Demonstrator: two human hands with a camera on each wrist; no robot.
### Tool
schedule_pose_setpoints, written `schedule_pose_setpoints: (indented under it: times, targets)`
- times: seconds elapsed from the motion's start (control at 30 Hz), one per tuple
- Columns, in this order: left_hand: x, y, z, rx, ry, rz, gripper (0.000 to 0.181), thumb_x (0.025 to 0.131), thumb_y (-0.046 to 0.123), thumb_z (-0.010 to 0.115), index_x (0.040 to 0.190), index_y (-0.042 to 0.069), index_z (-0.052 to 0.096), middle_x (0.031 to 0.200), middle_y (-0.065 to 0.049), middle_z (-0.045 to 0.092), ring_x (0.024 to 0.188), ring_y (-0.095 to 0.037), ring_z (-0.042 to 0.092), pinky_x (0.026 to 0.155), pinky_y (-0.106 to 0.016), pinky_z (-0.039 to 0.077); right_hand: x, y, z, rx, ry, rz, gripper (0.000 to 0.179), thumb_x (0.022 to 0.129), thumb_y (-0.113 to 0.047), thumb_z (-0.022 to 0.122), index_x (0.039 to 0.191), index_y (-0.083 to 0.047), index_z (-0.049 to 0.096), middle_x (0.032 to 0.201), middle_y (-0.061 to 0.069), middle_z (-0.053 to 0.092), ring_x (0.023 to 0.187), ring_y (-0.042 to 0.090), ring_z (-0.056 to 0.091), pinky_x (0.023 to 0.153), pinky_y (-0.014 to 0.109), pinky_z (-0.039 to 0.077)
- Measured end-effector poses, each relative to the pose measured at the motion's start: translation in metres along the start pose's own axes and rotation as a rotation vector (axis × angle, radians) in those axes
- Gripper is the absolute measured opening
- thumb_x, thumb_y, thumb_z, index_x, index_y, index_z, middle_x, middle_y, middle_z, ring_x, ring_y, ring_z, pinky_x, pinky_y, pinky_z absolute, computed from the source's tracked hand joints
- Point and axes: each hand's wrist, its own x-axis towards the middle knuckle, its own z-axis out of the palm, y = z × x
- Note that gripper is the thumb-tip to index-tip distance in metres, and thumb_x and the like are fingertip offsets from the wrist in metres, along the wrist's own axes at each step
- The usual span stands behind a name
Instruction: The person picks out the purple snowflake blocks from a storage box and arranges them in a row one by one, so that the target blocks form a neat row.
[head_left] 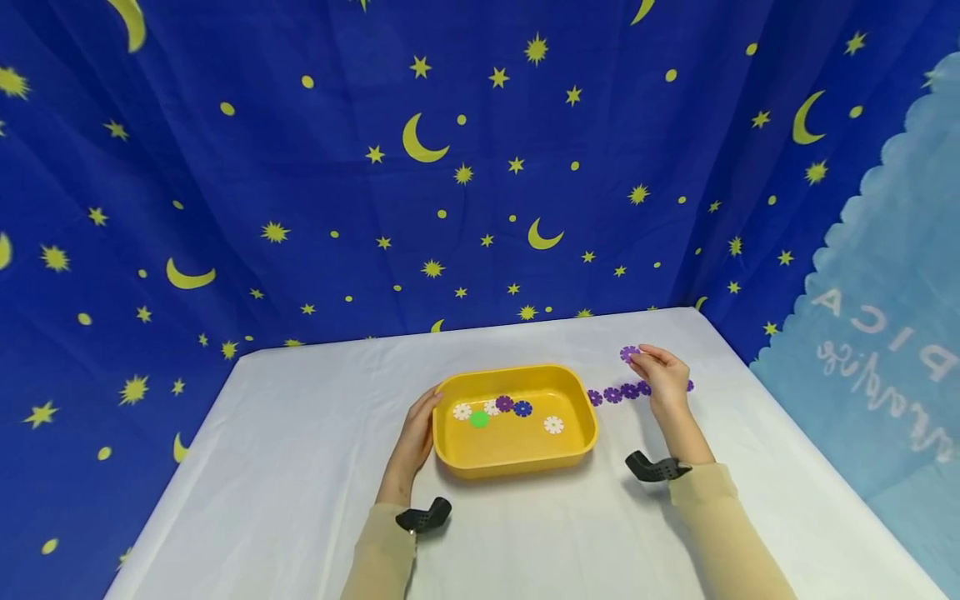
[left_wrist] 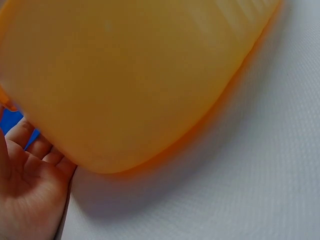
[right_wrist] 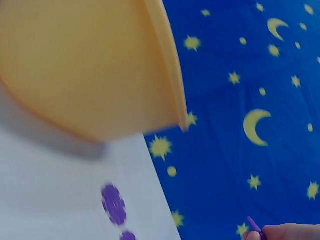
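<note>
My left hand holds the left end of a yellow plastic tray, its fingers along the outer wall and up at the rim. In the left wrist view the palm faces the tray wall. Beyond the tray's right side, my right hand pinches a purple notched disc between thumb and fingertips, above the table. That disc shows edge-on in the right wrist view. Below the hand lies a row of purple notched discs, partly hidden by it.
Inside the tray are white discs, a green disc, a blue disc and a purple one. A white cloth covers the table. Blue star-patterned curtain stands behind, with a light blue cloth at right.
</note>
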Motion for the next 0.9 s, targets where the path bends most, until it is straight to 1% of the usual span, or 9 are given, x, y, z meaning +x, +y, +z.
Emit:
schedule_pose_setpoints:
  times: [0.1, 0.23, 0.33, 0.43, 0.57, 0.63, 0.7, 0.73, 0.9]
  targets:
    - [0.001, 0.0, 0.0, -0.003, -0.005, -0.001, 0.056, 0.1, 0.026, 0.045, 0.146, -0.002, 0.031, 0.154, -0.017, 0.03, 0.144, -0.027, 0.028, 0.116, -0.032, 0.033, 0.005, -0.006, -0.01, 0.022, 0.051, 0.027, 0.018, 0.086, 0.013, 0.056, 0.09, -0.003, 0.064, 0.074, -0.003, 0.063, 0.065, 0.004, 0.066, 0.067, 0.014, 0.059]
    - [0.001, -0.001, -0.001, -0.008, -0.006, -0.004, 0.055, 0.1, 0.026, 0.045, 0.146, -0.002, 0.031, 0.154, -0.017, 0.03, 0.144, -0.026, 0.028, 0.114, -0.03, 0.035, 0.012, -0.011, -0.021, 0.051, 0.094, 0.072, 0.023, 0.087, 0.012, 0.055, 0.083, -0.01, 0.064, 0.079, -0.002, 0.061, 0.067, 0.004, 0.066, 0.069, 0.013, 0.058]
    - [0.001, 0.0, -0.001, -0.009, -0.014, 0.006, 0.056, 0.1, 0.027, 0.045, 0.146, -0.001, 0.032, 0.154, -0.017, 0.031, 0.142, -0.026, 0.03, 0.112, -0.027, 0.038, 0.016, -0.013, -0.029, 0.07, 0.118, 0.077, 0.028, 0.087, 0.012, 0.055, 0.077, -0.012, 0.065, 0.077, -0.002, 0.062, 0.065, 0.004, 0.066, 0.067, 0.013, 0.059]
    - [0.0, -0.001, -0.001, -0.009, -0.016, 0.008, 0.055, 0.1, 0.027, 0.045, 0.146, -0.001, 0.032, 0.154, -0.017, 0.031, 0.142, -0.026, 0.03, 0.111, -0.027, 0.039, 0.017, -0.016, -0.035, 0.082, 0.158, 0.083, 0.024, 0.086, 0.012, 0.056, 0.08, -0.008, 0.068, 0.071, -0.003, 0.064, 0.061, 0.005, 0.065, 0.062, 0.013, 0.058]
    - [0.0, -0.001, -0.002, -0.003, -0.01, -0.002, 0.054, 0.101, 0.026, 0.043, 0.147, -0.001, 0.031, 0.154, -0.017, 0.029, 0.143, -0.026, 0.029, 0.113, -0.028, 0.037, 0.022, -0.018, -0.045, 0.033, 0.225, 0.079, 0.017, 0.086, 0.009, 0.058, 0.084, -0.006, 0.067, 0.061, -0.005, 0.063, 0.053, 0.004, 0.061, 0.052, 0.013, 0.055]
    - [0.0, -0.001, -0.002, -0.004, -0.014, -0.001, 0.054, 0.101, 0.025, 0.043, 0.147, -0.001, 0.031, 0.154, -0.017, 0.029, 0.143, -0.026, 0.029, 0.113, -0.028, 0.036, 0.026, -0.016, -0.052, -0.004, 0.261, 0.073, 0.019, 0.086, 0.007, 0.06, 0.08, -0.01, 0.066, 0.058, -0.007, 0.062, 0.05, 0.003, 0.059, 0.049, 0.012, 0.053]
    - [0.0, -0.001, -0.002, -0.004, -0.02, 0.003, 0.053, 0.101, 0.025, 0.042, 0.147, -0.001, 0.031, 0.154, -0.017, 0.03, 0.143, -0.026, 0.029, 0.113, -0.028, 0.036, 0.031, -0.012, -0.059, -0.045, 0.291, 0.061, 0.02, 0.086, 0.005, 0.061, 0.078, -0.013, 0.066, 0.059, -0.01, 0.061, 0.05, 0.002, 0.059, 0.05, 0.011, 0.052]
    - [0.0, -0.001, -0.002, -0.001, -0.023, 0.006, 0.053, 0.101, 0.025, 0.042, 0.147, 0.0, 0.031, 0.154, -0.017, 0.03, 0.143, -0.026, 0.029, 0.113, -0.028, 0.036, 0.033, -0.011, -0.062, -0.047, 0.304, 0.059, 0.022, 0.085, 0.006, 0.061, 0.077, -0.014, 0.065, 0.061, -0.01, 0.061, 0.051, 0.001, 0.059, 0.051, 0.011, 0.052]
    - [0.0, -0.002, -0.002, 0.0, -0.026, 0.016, 0.053, 0.101, 0.026, 0.043, 0.146, -0.001, 0.033, 0.153, -0.017, 0.032, 0.141, -0.025, 0.031, 0.113, -0.027, 0.038, 0.04, -0.006, -0.072, -0.038, 0.335, 0.059, 0.019, 0.084, 0.009, 0.06, 0.082, -0.008, 0.066, 0.062, -0.009, 0.059, 0.054, 0.0, 0.06, 0.055, 0.01, 0.055]
